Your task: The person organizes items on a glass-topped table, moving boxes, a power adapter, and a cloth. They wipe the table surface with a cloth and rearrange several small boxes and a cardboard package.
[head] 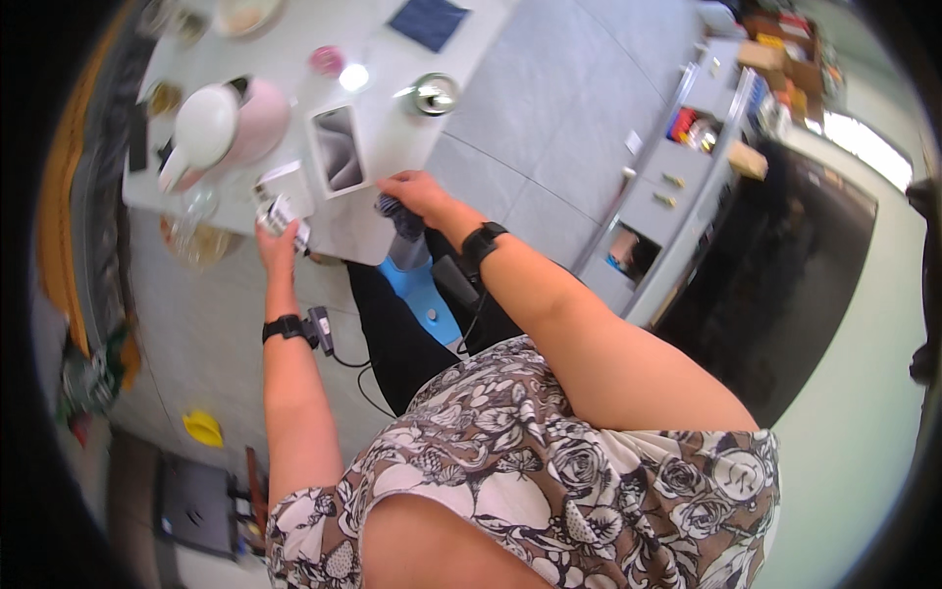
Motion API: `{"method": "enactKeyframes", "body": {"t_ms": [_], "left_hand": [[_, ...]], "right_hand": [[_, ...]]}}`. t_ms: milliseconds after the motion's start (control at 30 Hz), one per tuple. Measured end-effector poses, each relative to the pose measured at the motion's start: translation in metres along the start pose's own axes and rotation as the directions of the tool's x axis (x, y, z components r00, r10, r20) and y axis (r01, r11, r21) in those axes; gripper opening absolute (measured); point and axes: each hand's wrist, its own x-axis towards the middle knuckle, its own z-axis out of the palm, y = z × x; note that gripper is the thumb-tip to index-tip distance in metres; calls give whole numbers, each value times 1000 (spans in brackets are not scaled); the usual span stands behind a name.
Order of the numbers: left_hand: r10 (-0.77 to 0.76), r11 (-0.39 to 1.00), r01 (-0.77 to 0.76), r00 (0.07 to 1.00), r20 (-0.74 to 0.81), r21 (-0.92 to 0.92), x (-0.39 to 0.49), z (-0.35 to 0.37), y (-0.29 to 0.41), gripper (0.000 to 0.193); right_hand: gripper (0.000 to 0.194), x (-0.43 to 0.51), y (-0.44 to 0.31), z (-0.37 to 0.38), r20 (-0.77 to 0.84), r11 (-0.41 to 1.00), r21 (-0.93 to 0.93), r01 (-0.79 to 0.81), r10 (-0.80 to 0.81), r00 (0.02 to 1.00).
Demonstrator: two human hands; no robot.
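My left hand [277, 243] grips a small white box with dark print [282, 213], at the near edge of the white table [353, 228]. In my right hand [419, 195] is a bunched dark striped cloth [401, 217], held just past the table's right edge. Between and beyond my hands lies a white tissue box [340, 151] with a dark oval-patterned top. A white square item [288, 184] is right behind the small box. To the left stands a pink kettle with a white lid [213, 125]. An open-topped metal can [434, 96] is near the right edge.
A pink round item [327, 60] and a dark blue cloth [429, 22] lie farther back on the table. Clear plastic [195, 221] hangs by the near left edge. A blue stool [423, 294] is between my legs. A grey drawer cabinet [662, 184] stands at right, a yellow object [202, 428] on the floor.
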Motion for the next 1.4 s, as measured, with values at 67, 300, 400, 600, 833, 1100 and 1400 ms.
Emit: {"method": "enactKeyframes", "body": {"t_ms": [67,300,400,600,833,1100,1400], "left_hand": [[-71,993,67,997,-37,-93,7,1,-9,52],[-141,738,68,988,-55,-671,-11,-18,1,34],[-310,643,324,939,152,-693,-21,-24,12,36],[-18,336,460,876,482,-822,-7,-25,19,41],[-155,632,510,821,550,-584,6,21,16,40],[-149,689,387,903,403,-613,76,92,18,23],[-267,842,392,900,345,-371,82,69,23,73]], "right_hand": [[43,-6,5,-7,-21,1000,-23,-4,4,1000],[40,-5,22,-21,73,978,175,-115,104,992],[34,12,23,-15,119,984,98,-148,137,983],[35,41,7,22,161,999,24,-42,38,986],[37,36,14,53,138,999,-4,-41,41,990],[45,37,22,36,72,993,117,28,-37,997],[23,12,3,3,154,794,608,-14,-101,983]]}}
